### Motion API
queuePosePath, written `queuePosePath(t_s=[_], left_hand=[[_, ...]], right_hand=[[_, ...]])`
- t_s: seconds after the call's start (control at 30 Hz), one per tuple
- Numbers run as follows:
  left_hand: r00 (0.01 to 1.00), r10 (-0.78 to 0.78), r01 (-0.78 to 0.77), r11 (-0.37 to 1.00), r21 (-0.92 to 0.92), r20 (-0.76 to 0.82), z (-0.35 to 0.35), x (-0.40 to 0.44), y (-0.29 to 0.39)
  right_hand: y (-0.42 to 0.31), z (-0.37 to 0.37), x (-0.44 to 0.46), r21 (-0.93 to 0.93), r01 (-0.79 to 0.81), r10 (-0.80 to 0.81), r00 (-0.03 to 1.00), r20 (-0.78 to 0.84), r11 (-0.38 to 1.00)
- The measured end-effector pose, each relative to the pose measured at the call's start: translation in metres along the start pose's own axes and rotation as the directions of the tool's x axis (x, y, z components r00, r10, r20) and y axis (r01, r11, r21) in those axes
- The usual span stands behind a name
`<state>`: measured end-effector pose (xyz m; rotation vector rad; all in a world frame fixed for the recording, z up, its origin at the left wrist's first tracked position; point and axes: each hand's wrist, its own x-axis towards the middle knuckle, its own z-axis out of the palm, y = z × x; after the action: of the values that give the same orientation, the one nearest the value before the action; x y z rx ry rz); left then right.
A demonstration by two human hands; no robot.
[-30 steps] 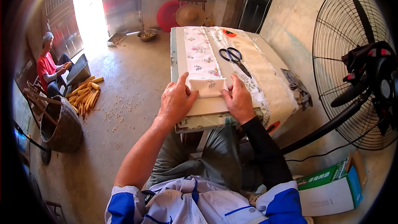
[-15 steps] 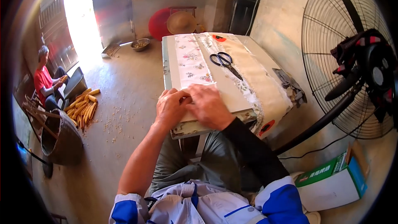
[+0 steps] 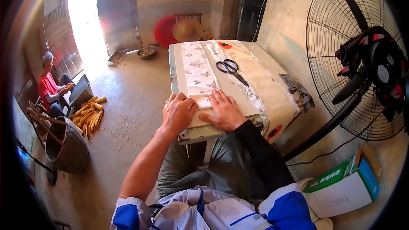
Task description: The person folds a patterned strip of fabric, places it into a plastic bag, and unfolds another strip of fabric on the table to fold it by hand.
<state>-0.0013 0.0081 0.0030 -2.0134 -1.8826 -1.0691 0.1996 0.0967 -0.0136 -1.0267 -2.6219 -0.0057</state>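
A: Where's the strip?
B: Along your table's left side, near end folded.
A: Change?
B: Your right hand was across by your left half a second ago. Now it's back right, fingers laid out, slightly apart, at the fold's right edge. Your left hand curls at the left edge; can't tell if it pinches.
A: Meaning?
B: Fold looks pressed flatter. Scissors lie beyond, apart.

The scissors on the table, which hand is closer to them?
Right. The right hand lies on the person's side of the scissors, not touching them. The left hand is farther off, to the left of the right hand, by the near end of the floral cloth.
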Motion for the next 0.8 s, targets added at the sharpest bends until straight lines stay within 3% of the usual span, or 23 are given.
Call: queuePosePath(t_s=[0.1, 0.23, 0.37, 0.5, 0.73, 0.8], left_hand=[[0.968, 0.178, -0.19, 0.98, -0.054, -0.175, -0.005, 0.004, 0.012], [0.965, 0.244, -0.262, 0.93, -0.258, -0.098, 0.005, 0.016, 0.023], [0.907, 0.37, -0.334, 0.923, -0.193, 0.201, 0.016, 0.021, 0.0], [0.957, 0.249, -0.205, 0.943, -0.264, 0.146, 0.015, 0.006, 0.002], [0.93, 0.242, -0.206, 0.967, -0.152, 0.277, -0.013, -0.032, 0.013], [0.927, 0.263, -0.232, 0.963, -0.14, 0.268, -0.016, -0.037, 0.014]], right_hand=[[0.002, 0.003, 0.0, -0.021, 0.029, -0.031, 0.997, -0.074, 0.999], [0.002, 0.003, -0.006, -0.003, 0.07, -0.069, 0.991, -0.116, 0.998], [0.002, 0.002, -0.003, -0.011, 0.061, -0.062, 0.99, -0.13, 0.998], [-0.005, -0.002, -0.011, 0.027, 0.107, -0.102, 0.982, -0.159, 0.994], [-0.034, -0.021, -0.051, -0.095, 0.183, -0.199, 0.959, -0.203, 0.979], [-0.031, -0.026, -0.054, -0.024, 0.188, -0.189, 0.966, -0.176, 0.982]])
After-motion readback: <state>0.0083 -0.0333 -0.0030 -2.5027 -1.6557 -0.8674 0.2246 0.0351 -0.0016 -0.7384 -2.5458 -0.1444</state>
